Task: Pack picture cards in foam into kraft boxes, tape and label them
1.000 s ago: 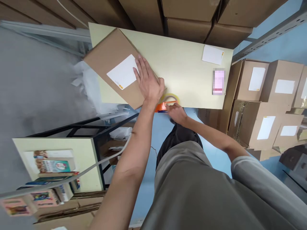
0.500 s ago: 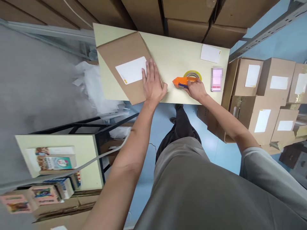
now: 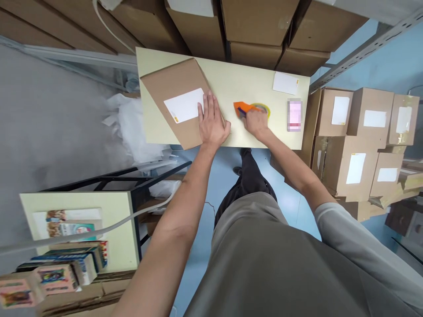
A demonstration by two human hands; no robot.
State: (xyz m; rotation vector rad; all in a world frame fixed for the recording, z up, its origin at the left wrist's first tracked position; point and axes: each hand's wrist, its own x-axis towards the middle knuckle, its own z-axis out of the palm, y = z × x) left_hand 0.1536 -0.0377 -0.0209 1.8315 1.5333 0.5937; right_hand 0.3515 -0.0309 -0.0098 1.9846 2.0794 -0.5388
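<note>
A closed cardboard box [image 3: 185, 79] lies askew on the left part of the pale yellow table [image 3: 238, 83], with a white label [image 3: 183, 105] on its top. My left hand [image 3: 213, 121] rests flat on the box's right side, fingers stretched over the label's edge and thumb at the box's right edge. To the right of the box, my right hand [image 3: 257, 122] is wrapped round an orange tape dispenser [image 3: 243, 107] carrying a yellow-rimmed roll of tape [image 3: 267, 110]. The dispenser's front points left at the box, a gap apart from it. My fingers hide its handle.
A white card [image 3: 286, 83] and a phone [image 3: 294, 115] lie at the table's right end. Large cartons [image 3: 256, 22] line the back. Labelled boxes [image 3: 350, 163] are stacked at the right. Books [image 3: 62, 264] sit on a second table at lower left, crossed by a grey cable [image 3: 132, 219].
My right hand has moved left with the tape dispenser, closer to the box. My left hand stays flat on the box. The whole view has shifted slightly.
</note>
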